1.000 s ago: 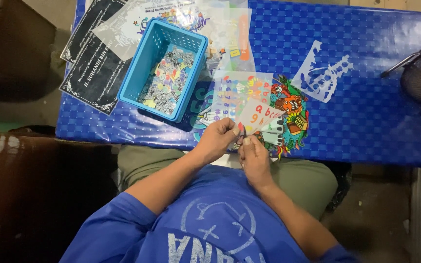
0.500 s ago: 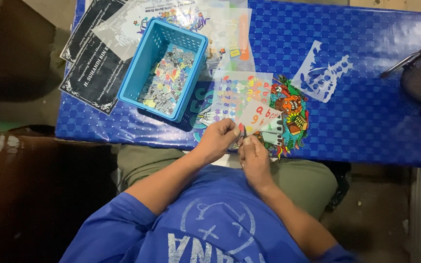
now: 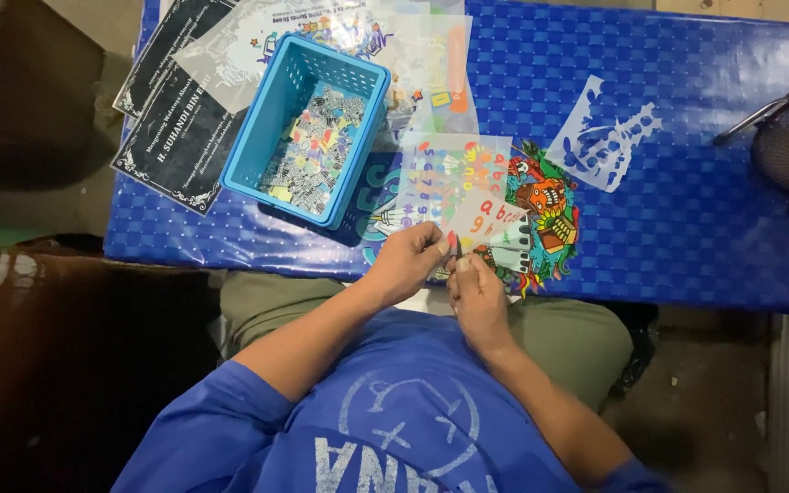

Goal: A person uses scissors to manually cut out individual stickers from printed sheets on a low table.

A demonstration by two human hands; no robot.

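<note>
Both the left hand and right hand pinch the letter sticker sheet at its six o'clock edge; peeling slowly there should avoid tearing.

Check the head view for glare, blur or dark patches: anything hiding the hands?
Head view: both hands, left hand and right hand, are evenly lit and sharp enough; mild glare on the clear sheets by the blue basket; floor at left is dark; small piece between the fingers unresolved.
</note>
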